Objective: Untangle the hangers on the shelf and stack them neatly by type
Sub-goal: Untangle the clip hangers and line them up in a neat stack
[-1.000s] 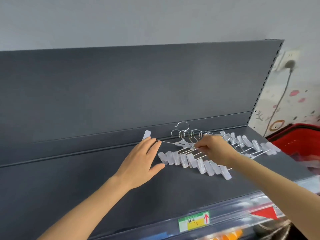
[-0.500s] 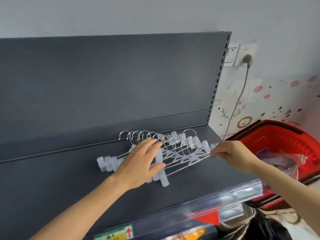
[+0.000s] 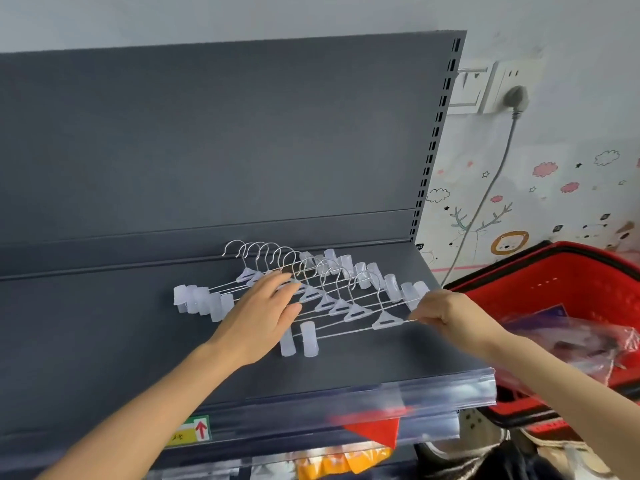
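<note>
While flat on shelf (image 3: 104,341), hangers (image 3: 353,311) under hands (image 3: 263,317) (image 3: 446,313).

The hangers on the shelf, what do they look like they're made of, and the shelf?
Hangers: thin, shiny silver frames, apparently metal wire; clips and neck pieces look like frosted translucent plastic. Shelf: matte dark grey, likely painted sheet metal, judging by its slotted upright.

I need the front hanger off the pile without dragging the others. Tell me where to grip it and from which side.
Pinch the front hanger by the bare wire right of its hub, coming from the right, as the right hand does. That end lies clear of the other hangers; the hook crosses their bars, and the left hand lies over the left side.
</note>
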### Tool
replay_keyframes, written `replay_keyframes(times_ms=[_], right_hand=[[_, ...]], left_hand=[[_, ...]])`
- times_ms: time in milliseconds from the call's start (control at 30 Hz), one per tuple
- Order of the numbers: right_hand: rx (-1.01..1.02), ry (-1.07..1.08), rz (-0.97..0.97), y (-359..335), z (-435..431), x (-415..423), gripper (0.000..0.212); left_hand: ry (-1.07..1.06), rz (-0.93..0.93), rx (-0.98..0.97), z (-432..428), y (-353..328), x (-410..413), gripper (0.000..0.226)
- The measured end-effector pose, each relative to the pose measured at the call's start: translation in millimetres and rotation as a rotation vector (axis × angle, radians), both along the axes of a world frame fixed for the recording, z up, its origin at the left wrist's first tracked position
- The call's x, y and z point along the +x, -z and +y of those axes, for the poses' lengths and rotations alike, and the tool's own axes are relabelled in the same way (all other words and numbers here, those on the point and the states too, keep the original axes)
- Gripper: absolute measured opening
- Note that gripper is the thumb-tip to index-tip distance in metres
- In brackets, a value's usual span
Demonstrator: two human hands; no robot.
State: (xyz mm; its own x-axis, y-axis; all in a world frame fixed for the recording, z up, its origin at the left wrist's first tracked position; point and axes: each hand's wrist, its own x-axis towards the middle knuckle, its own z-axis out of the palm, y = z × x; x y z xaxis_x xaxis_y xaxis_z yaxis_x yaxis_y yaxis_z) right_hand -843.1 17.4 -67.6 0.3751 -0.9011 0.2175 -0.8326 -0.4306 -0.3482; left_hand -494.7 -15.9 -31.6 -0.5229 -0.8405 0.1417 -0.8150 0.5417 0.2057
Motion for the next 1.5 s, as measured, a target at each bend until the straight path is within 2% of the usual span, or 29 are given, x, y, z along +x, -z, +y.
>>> replay_keyframes(times_ms=[300,400,567,667,767,833,900,1000,1100,1233,1300,1400,1500], right_hand=[[-0.210,0.088,0.265,12,-1,24,0.045],[-0.199,0.180,0.251,22,-3,32,0.036],[-0.228,0.231,0.211,21,0,37,0.035],[-0.231,0.252,0.208,18,3,37,0.036],[-0.188,0.297,0.223,16,3,41,0.035],[-0.172,0.338,0.225,16,4,47,0.031],[-0.144,0.343,0.185,18,6,57,0.021],[-0.100,0.305,0.079,12,6,75,0.006],[0.025,0.317,0.016,2,-1,87,0.024],[0.195,0.375,-0.112,-2,-6,86,0.029],[0.209,0.408,-0.173,-1,-5,81,0.034],[0.189,0.460,-0.222,-2,-2,76,0.040],[0.150,0.451,-0.251,-8,3,76,0.038]], left_hand=[[0.001,-0.047,0.038,-3,2,0,0.087],[0.032,-0.100,0.059,-2,3,-2,0.088],[0.053,-0.111,0.084,-3,5,-5,0.054],[0.070,-0.085,0.062,-7,6,-5,0.064],[0.083,-0.092,0.075,-9,8,-2,0.058],[0.106,-0.109,0.081,-8,9,-1,0.074],[0.118,-0.143,0.090,-7,8,-1,0.091],[0.111,-0.166,0.081,-9,9,0,0.096],[0.115,-0.169,0.081,-10,9,0,0.096],[0.105,-0.173,0.079,-12,11,3,0.093],[0.098,-0.202,0.073,-13,14,6,0.085],[0.086,-0.240,0.074,-14,18,10,0.055],[0.088,-0.233,0.077,-14,21,11,0.051]])
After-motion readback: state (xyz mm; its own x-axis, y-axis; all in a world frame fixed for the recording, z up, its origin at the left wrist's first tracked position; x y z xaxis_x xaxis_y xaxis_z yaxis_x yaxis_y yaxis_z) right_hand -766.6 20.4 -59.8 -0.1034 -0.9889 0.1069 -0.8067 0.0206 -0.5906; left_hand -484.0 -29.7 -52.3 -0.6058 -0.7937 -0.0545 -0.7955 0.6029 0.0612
